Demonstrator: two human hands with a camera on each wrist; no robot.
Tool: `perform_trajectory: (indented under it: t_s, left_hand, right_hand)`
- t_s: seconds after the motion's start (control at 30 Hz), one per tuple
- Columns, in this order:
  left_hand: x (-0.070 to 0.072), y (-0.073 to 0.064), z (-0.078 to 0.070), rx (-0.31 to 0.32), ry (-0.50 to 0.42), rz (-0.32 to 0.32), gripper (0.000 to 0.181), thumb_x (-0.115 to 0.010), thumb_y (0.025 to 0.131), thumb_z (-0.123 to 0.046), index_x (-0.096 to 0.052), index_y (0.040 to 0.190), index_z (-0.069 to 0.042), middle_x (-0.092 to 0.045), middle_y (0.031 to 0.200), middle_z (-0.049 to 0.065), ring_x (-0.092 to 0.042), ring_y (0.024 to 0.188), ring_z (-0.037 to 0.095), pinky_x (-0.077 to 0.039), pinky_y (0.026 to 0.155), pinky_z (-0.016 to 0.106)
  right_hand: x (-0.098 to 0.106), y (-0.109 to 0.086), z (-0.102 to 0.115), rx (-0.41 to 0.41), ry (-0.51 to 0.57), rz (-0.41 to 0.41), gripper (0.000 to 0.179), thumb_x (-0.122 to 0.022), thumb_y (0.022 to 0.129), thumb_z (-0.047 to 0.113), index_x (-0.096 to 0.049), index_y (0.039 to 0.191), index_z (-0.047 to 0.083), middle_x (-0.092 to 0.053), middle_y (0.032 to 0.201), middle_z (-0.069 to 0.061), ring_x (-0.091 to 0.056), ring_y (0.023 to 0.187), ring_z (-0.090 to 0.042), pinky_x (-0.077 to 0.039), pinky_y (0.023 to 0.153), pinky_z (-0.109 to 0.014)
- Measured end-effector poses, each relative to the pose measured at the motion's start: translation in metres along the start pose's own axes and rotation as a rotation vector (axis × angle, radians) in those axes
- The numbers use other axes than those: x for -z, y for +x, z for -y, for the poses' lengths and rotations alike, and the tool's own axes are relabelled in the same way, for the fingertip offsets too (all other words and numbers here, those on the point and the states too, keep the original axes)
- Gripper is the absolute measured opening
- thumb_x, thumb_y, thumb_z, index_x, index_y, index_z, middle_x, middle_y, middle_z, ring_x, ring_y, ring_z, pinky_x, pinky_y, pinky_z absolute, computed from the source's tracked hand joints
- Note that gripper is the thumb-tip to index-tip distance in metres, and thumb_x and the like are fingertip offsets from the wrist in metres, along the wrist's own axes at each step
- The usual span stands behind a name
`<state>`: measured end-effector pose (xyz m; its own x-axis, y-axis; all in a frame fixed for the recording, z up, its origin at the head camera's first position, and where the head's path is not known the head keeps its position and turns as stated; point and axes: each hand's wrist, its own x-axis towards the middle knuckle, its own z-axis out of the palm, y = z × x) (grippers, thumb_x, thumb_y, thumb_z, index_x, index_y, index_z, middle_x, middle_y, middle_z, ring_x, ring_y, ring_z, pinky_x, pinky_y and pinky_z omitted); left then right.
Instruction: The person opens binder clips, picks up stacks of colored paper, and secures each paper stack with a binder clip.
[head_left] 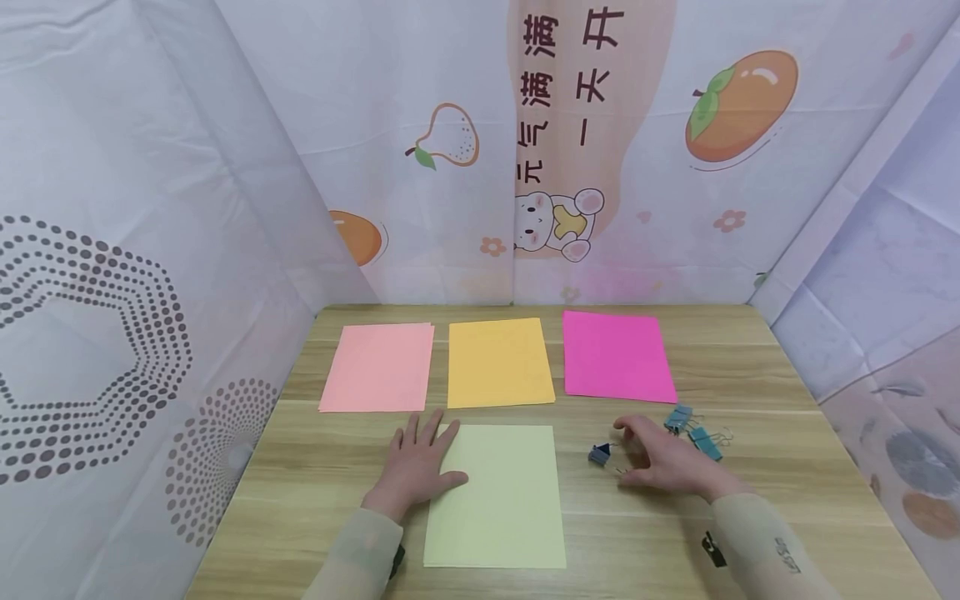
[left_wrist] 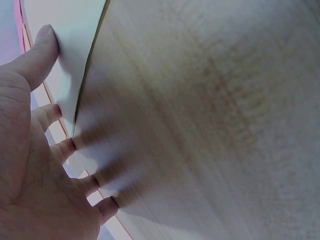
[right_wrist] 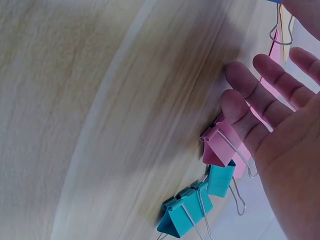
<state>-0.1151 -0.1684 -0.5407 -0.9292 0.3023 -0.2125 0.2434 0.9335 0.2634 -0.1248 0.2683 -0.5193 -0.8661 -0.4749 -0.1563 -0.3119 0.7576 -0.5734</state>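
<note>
Could skew pale-yellow paper (head_left: 498, 500), lower centre, by dragging spread, released left grip (head_left: 417, 467); could knock blue binder clip (head_left: 599, 454) by closing empty, parted right grip (head_left: 660, 457) askew.

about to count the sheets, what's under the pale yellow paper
The wooden table shows around the pale yellow paper, which seems to lie on it. The left hand overlaps its left edge. Anything directly beneath is covered.

The head view hides the pink binder clip (right_wrist: 219, 149). Top edges crop the blue binder clip (head_left: 599, 454), right wrist view, and the pale-yellow paper (head_left: 497, 500), left wrist view.
</note>
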Motion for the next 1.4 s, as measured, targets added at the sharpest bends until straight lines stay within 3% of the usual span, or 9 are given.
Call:
perform_trajectory:
  t_s: [0.2, 0.87, 1.4]
  left_hand:
    - [0.001, 0.0, -0.001, 0.0, -0.002, 0.006, 0.088, -0.066, 0.09, -0.062, -0.035, 0.161, -0.021, -0.018, 0.17, 0.014, -0.01, 0.153, 0.052, -0.018, 0.116, 0.072]
    - [0.002, -0.001, -0.002, -0.002, 0.011, 0.009, 0.087, -0.065, 0.091, -0.063, -0.035, 0.161, -0.021, -0.018, 0.17, 0.013, -0.011, 0.153, 0.052, -0.018, 0.117, 0.071]
    - [0.0, -0.001, -0.001, -0.002, 0.003, 0.005, 0.087, -0.066, 0.09, -0.063, -0.035, 0.161, -0.021, -0.018, 0.17, 0.013, -0.011, 0.153, 0.052, -0.018, 0.117, 0.071]
  right_hand:
    - [-0.001, 0.002, 0.002, -0.001, -0.011, 0.012, 0.081, -0.085, 0.082, 0.042, -0.047, 0.144, 0.007, -0.058, 0.132, -0.008, -0.06, 0.12, -0.03, -0.051, 0.099, -0.054]
    - [-0.01, 0.007, 0.004, 0.012, -0.063, 0.034, 0.078, -0.085, 0.08, 0.048, -0.051, 0.14, 0.011, -0.057, 0.131, -0.004, -0.062, 0.116, -0.028, -0.045, 0.099, -0.063]
    - [-0.013, 0.009, 0.009, -0.053, -0.086, 0.067, 0.071, -0.086, 0.078, 0.048, -0.055, 0.134, 0.017, -0.057, 0.12, 0.005, -0.057, 0.099, -0.014, -0.046, 0.09, -0.049]
